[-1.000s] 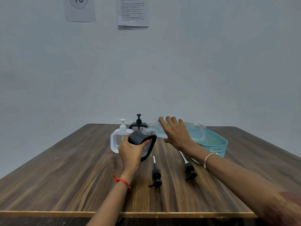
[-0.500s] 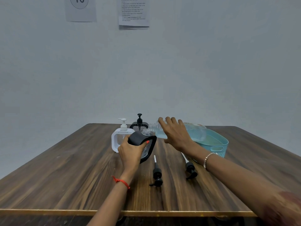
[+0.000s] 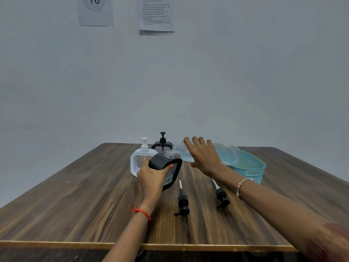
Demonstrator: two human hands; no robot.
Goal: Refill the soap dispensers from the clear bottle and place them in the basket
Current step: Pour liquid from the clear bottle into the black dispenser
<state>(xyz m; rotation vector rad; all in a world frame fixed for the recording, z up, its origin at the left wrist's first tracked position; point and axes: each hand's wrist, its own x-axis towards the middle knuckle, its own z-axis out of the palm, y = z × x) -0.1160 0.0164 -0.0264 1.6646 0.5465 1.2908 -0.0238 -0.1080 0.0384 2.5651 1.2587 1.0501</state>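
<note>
Dark wooden table — grained, faintly glossy; clear plastic bottle; matt black dispenser; perforated turquoise plastic basket.

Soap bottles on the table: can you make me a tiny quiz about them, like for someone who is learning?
1. True or false: the clear bottle stands upright on the table.
2. How many loose black pumps lie on the table? A one, B two, C four.
3. Fill in: the ___ hand holds the open black dispenser.

Key
1. False: the right hand holds it tipped on its side, mouth toward the dispenser's neck.
2. B.
3. The left hand.
</note>
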